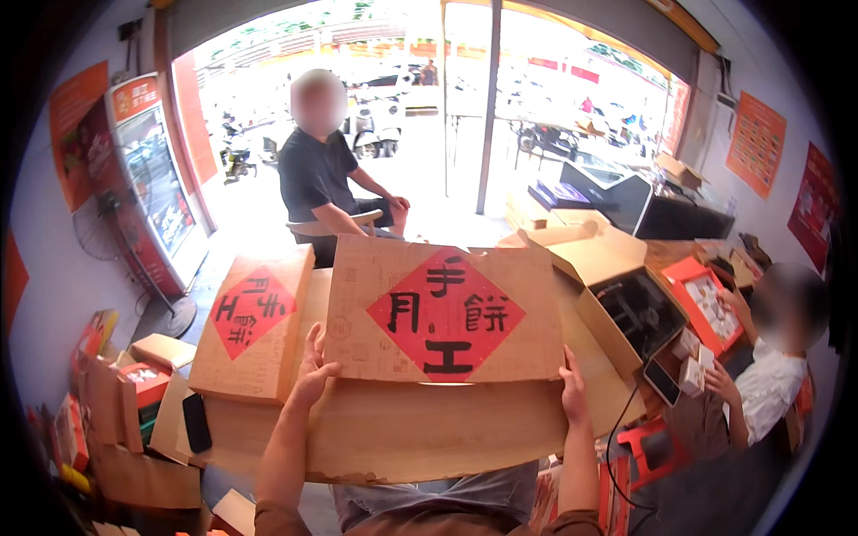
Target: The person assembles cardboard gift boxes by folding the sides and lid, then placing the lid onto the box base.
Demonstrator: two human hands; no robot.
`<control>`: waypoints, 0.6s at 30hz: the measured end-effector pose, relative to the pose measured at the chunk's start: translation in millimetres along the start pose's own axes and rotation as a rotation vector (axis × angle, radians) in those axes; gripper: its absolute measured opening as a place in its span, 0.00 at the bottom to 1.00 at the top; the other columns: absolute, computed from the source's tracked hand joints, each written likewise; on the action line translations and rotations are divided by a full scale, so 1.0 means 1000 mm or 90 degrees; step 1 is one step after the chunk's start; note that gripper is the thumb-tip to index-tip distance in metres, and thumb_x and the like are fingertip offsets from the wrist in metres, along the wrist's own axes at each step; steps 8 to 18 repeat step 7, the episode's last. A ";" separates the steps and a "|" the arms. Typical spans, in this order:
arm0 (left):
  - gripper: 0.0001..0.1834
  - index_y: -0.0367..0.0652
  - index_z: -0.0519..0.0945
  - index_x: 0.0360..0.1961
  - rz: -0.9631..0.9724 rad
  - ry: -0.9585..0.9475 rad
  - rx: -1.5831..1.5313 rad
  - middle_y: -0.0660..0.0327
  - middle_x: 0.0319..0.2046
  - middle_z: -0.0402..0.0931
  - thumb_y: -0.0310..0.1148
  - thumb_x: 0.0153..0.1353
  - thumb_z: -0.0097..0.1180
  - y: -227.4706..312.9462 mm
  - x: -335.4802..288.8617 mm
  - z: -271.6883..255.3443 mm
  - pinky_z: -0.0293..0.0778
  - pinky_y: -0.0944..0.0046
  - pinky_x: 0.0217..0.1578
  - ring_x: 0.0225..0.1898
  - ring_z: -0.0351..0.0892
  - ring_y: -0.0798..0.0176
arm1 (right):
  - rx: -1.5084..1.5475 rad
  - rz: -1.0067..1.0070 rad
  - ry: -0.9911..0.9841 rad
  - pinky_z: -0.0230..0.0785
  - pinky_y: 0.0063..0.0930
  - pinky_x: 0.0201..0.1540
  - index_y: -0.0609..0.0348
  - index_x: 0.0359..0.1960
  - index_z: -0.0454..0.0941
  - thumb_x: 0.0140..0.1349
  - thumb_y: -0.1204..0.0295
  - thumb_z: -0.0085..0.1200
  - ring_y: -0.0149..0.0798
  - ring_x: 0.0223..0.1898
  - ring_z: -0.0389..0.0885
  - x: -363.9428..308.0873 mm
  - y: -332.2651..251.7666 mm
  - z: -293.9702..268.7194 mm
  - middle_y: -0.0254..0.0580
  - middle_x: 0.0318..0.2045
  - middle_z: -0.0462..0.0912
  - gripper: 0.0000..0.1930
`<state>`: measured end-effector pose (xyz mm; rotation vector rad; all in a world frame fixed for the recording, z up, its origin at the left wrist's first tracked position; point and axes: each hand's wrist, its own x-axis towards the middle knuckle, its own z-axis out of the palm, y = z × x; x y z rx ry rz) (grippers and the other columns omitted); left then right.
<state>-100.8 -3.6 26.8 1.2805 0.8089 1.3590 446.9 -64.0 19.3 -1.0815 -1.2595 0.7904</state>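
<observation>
A flat brown cardboard box (357, 344), with a red paper diamond (411, 295) bearing black brush characters on its face, is tilted up toward me above the wooden table. My left hand (309, 371) grips its lower left edge, the thumb in front. On its lower right edge my right hand (573, 390) is closed in the same way. To the left of my left hand, a second cardboard box (201, 357) with a similar red diamond lies on the table. A black phone (196, 422) rests by that box's near corner.
The wooden table (402, 438) has a worn near edge. An open carton (626, 304) with something black inside stands to the right. Beyond it a person (773, 375) handles small white boxes (693, 366). Another person (317, 179) sits across the table. Cartons (134, 384) crowd the left.
</observation>
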 end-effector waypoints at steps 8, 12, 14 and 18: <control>0.62 0.51 0.36 0.85 -0.018 -0.072 -0.178 0.49 0.84 0.37 0.19 0.49 0.53 -0.017 0.003 -0.036 0.76 0.55 0.63 0.79 0.58 0.48 | 0.083 0.008 -0.060 0.53 0.39 0.79 0.61 0.79 0.56 0.63 0.82 0.47 0.42 0.78 0.61 0.005 0.019 0.000 0.46 0.75 0.66 0.38; 0.62 0.51 0.36 0.85 -0.018 -0.072 -0.178 0.49 0.84 0.37 0.19 0.49 0.53 -0.017 0.003 -0.036 0.76 0.55 0.63 0.79 0.58 0.48 | 0.083 0.008 -0.060 0.53 0.39 0.79 0.61 0.79 0.56 0.63 0.82 0.47 0.42 0.78 0.61 0.005 0.019 0.000 0.46 0.75 0.66 0.38; 0.62 0.51 0.36 0.85 -0.018 -0.072 -0.178 0.49 0.84 0.37 0.19 0.49 0.53 -0.017 0.003 -0.036 0.76 0.55 0.63 0.79 0.58 0.48 | 0.083 0.008 -0.060 0.53 0.39 0.79 0.61 0.79 0.56 0.63 0.82 0.47 0.42 0.78 0.61 0.005 0.019 0.000 0.46 0.75 0.66 0.38; 0.62 0.51 0.36 0.85 -0.018 -0.072 -0.178 0.49 0.84 0.37 0.19 0.49 0.53 -0.017 0.003 -0.036 0.76 0.55 0.63 0.79 0.58 0.48 | 0.083 0.008 -0.060 0.53 0.39 0.79 0.61 0.79 0.56 0.63 0.82 0.47 0.42 0.78 0.61 0.005 0.019 0.000 0.46 0.75 0.66 0.38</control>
